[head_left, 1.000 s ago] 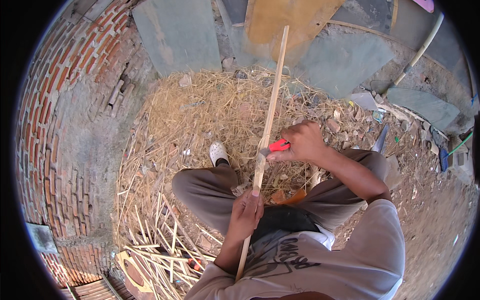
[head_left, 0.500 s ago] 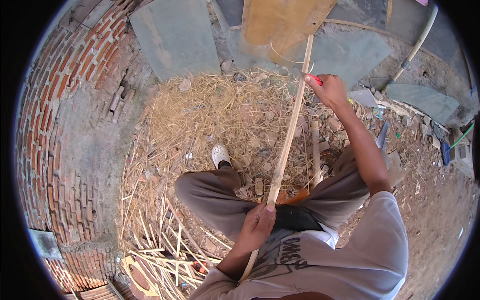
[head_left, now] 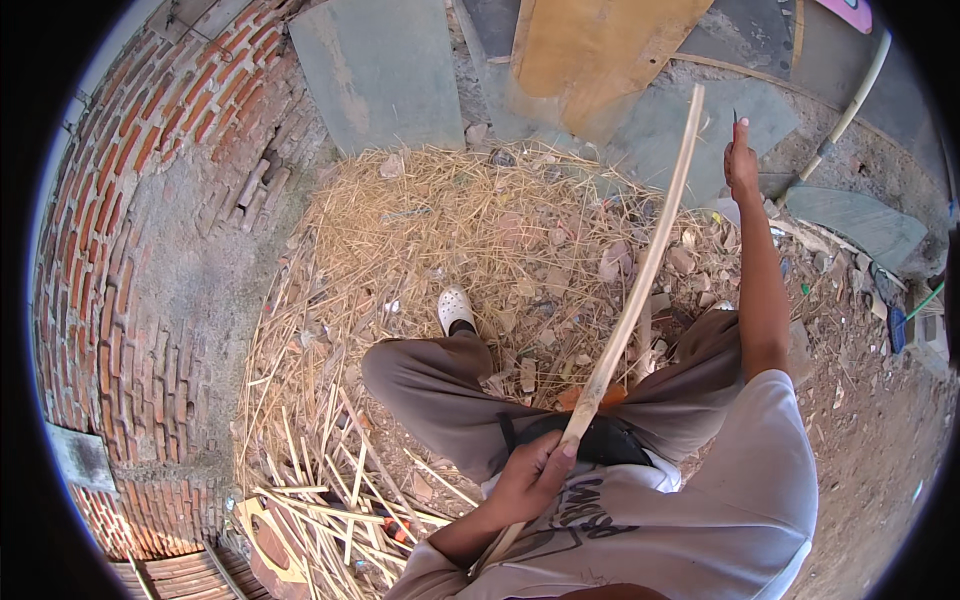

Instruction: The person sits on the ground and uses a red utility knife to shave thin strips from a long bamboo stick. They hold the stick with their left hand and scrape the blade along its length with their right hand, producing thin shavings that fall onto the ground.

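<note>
My left hand [head_left: 533, 475] is closed round the lower part of a long, pale bamboo strip [head_left: 640, 290], close to my waist. The strip slants up and away to the right, bowing slightly, its far end free above the ground. Out at the upper right, my right hand [head_left: 741, 172] grips a small knife [head_left: 740, 130] with a red handle, its thin dark blade pointing away from me. Knife and strip are apart. The strip's near end passes under my left forearm and is partly hidden.
Straw-like shavings [head_left: 440, 220] and rubble cover the ground ahead. A pile of cut strips [head_left: 350, 500] lies at my lower left. A brick wall [head_left: 110, 330] rises on the left. Grey and brown sheets [head_left: 375, 75] lean at the back, and a pale pipe [head_left: 855, 105] stands at the right.
The knife has come off the strip and moved right with my right hand. The strip's far end has swung right, and the thin curled shaving by the blade is no longer seen.
</note>
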### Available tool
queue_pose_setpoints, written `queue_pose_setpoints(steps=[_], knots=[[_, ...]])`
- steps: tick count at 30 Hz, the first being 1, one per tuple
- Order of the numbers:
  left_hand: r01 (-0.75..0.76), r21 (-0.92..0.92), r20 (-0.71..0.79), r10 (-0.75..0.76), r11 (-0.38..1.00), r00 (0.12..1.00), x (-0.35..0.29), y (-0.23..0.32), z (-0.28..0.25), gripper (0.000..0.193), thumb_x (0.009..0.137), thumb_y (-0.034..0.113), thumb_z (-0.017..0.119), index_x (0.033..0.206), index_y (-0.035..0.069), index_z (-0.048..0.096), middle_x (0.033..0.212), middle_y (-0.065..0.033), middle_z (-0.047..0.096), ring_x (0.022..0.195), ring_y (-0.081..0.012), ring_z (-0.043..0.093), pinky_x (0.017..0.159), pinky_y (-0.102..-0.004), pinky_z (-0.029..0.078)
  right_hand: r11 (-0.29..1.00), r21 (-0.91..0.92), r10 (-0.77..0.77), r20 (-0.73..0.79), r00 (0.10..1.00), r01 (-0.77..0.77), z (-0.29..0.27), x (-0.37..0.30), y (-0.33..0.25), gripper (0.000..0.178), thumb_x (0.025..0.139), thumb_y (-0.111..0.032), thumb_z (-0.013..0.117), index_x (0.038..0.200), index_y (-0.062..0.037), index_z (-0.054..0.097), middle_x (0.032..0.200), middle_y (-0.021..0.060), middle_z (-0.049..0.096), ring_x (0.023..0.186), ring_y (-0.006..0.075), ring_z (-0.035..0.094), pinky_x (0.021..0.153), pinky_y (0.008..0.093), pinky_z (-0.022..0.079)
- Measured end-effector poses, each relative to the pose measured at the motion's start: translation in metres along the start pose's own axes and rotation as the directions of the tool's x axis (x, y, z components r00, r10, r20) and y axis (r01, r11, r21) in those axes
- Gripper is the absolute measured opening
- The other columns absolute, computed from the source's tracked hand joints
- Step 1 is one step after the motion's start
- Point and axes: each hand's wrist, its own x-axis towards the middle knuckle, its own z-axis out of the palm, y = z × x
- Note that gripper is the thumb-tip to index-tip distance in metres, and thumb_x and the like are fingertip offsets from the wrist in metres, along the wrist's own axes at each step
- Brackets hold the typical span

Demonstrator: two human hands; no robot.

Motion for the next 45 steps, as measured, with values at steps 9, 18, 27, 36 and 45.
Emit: queue_pose_setpoints(steps=[9,18,27,36,45], knots=[[-0.063,0.081,-0.182,0.076,0.995,0.980,0.061,-0.006,-0.028,0.030,0.103,0.024,0.048,0.081,0.004,0.051,0.061,0.0050,0.041,0.054,-0.0017,0.037,0.048,-0.0227,0.031,0.986,-0.008,-0.135,0.560,0.817,0.168,0.083,-0.209,-0.080,0.053,0.089,-0.054,0.063,0.065,-0.0082,0.053,0.059,-0.0039,0.045,0.052,0.0074,0.039,0.050,0.0251,0.032],[-0.083,0.145,0.130,0.064,0.986,0.990,0.163,-0.002,-0.050,0.027,0.103,0.024,0.044,0.088,0.002,0.052,0.059,-0.0002,0.048,0.049,-0.0066,0.046,0.046,-0.0243,0.038,0.857,0.371,0.057,0.622,0.781,-0.358,0.112,-0.194,-0.066,0.033,0.094,-0.035,0.063,0.079,-0.0062,0.057,0.052,-0.0068,0.034,0.039,0.0047,0.029,0.038,0.0225,0.024],[-0.033,0.196,0.139,0.005,0.980,0.990,0.240,0.002,-0.055,0.024,0.103,0.024,0.043,0.101,0.002,0.052,0.062,-0.0035,0.054,0.051,-0.0103,0.053,0.051,-0.0255,0.045,0.847,0.422,0.092,0.483,0.871,-0.323,0.115,-0.147,-0.049,0.032,0.095,-0.034,0.062,0.081,-0.0057,0.056,0.054,-0.0056,0.038,0.039,0.0055,0.031,0.038,0.0226,0.026],[0.059,-0.203,0.276,-0.001,0.977,0.961,0.194,-0.008,-0.042,0.034,0.104,0.033,0.042,0.112,0.002,0.051,0.062,0.0007,0.047,0.041,-0.0075,0.043,0.040,-0.0228,0.037,0.885,0.306,0.049,0.686,0.726,-0.350,0.118,-0.218,-0.066,0.033,0.095,-0.037,0.062,0.083,-0.0059,0.056,0.056,-0.0061,0.041,0.044,0.0051,0.032,0.042,0.0238,0.026],[0.014,-0.400,0.099,0.028,0.917,0.995,0.135,-0.006,-0.038,0.041,0.106,0.035,0.031,0.116,0.000,0.051,0.053,0.0009,0.037,0.037,-0.0086,0.032,0.039,-0.0228,0.033,0.989,0.144,-0.121,0.690,0.714,0.028,0.110,-0.240,-0.073,0.045,0.091,-0.049,0.063,0.076,-0.0067,0.061,0.057,-0.0045,0.043,0.049,0.0087,0.040,0.045,0.0294,0.034]])
